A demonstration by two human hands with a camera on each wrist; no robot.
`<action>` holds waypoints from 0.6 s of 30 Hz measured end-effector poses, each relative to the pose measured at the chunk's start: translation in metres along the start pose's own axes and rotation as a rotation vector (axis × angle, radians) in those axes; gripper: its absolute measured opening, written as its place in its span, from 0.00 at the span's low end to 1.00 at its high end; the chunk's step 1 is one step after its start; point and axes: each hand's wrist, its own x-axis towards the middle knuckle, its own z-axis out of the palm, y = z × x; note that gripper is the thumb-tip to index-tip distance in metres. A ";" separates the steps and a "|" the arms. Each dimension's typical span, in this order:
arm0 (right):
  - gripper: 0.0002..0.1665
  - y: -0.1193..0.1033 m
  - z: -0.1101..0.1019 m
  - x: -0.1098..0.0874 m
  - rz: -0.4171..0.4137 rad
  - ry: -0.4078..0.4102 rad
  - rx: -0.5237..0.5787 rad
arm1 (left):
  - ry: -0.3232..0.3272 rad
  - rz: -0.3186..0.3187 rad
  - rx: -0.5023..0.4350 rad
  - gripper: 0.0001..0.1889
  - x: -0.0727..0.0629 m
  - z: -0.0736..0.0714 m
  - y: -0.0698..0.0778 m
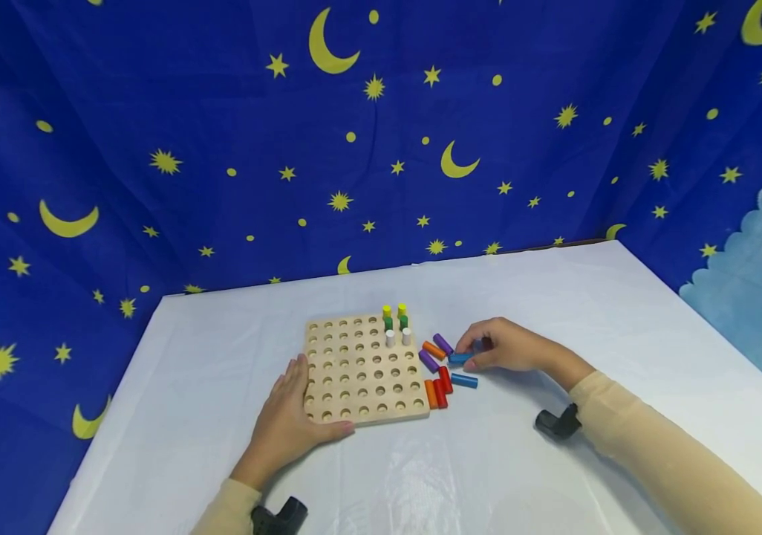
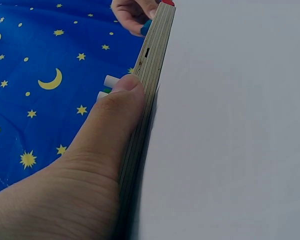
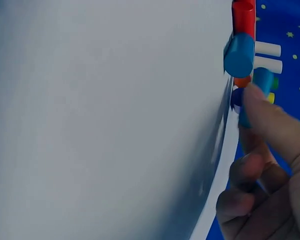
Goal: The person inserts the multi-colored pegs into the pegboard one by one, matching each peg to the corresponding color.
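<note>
A square wooden pegboard point(image 1: 353, 385) with rows of round holes lies on the table. My left hand point(image 1: 290, 416) rests against its near left corner, fingers along the left side and the straight thumb along the front edge, as the left wrist view also shows. To the right of the board, my right hand point(image 1: 508, 345) pinches a blue peg point(image 1: 459, 358) between thumb and fingers; in the right wrist view this blue peg point(image 3: 262, 80) is tilted. Another blue peg point(image 1: 464, 380) lies nearby. Two purple pegs point(image 1: 443, 343), orange pegs point(image 1: 434, 350) and red pegs point(image 1: 440, 394) lie beside the board.
At the board's far right corner stand two yellow pegs point(image 1: 402, 309), two green pegs point(image 1: 404, 322) and two white pegs point(image 1: 406, 336). The white table point(image 1: 220, 357) meets a blue star-patterned cloth point(image 1: 234, 111) at the back and sides.
</note>
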 end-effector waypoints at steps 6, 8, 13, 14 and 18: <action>0.11 -0.005 0.001 0.007 -0.026 0.026 0.063 | -0.009 -0.004 -0.003 0.78 0.000 0.000 0.000; 0.11 -0.009 0.002 0.010 -0.039 0.037 0.083 | -0.010 -0.006 -0.005 0.78 0.000 0.000 0.000; 0.11 -0.018 0.008 0.019 -0.060 0.066 0.141 | -0.005 -0.007 -0.013 0.79 0.000 0.000 -0.001; 0.12 -0.019 0.010 0.021 -0.058 0.072 0.150 | -0.006 -0.009 -0.014 0.79 0.001 0.000 -0.001; 0.11 -0.029 0.015 0.031 -0.052 0.103 0.193 | -0.011 -0.015 -0.014 0.79 0.002 0.000 -0.002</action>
